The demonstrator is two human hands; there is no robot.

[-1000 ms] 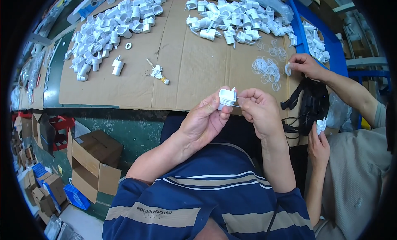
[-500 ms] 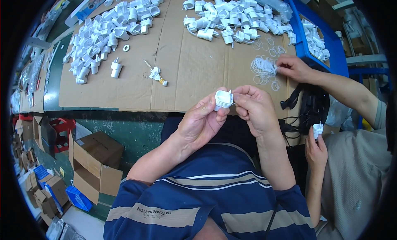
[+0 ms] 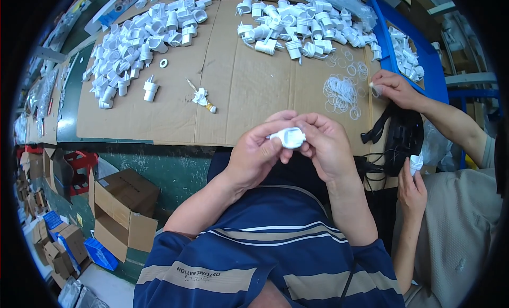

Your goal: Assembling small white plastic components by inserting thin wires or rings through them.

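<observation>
At the far left, a red plastic object (image 3: 80,171) and an open cardboard box (image 3: 126,218) stand below the table. On the cardboard sheet (image 3: 249,90) covering the tabletop, a heap of white plastic parts (image 3: 140,45) spreads, with a lone white part (image 3: 150,89), a small ring (image 3: 163,63) and a white-wrapped tool (image 3: 201,97) lying apart, nearer the person. The left hand (image 3: 254,153) grips a white plastic fitting (image 3: 290,137) just off the table's near edge; the right hand (image 3: 327,146) pinches its right end, the fingers partly hiding it. Beyond lie a second heap (image 3: 307,27) and thin clear rings (image 3: 341,91). A black bundle (image 3: 404,132) sits between the right hand and a co-worker, whose lower hand (image 3: 412,195) holds a similar part (image 3: 416,164); a blue bin (image 3: 388,45) stands behind.
</observation>
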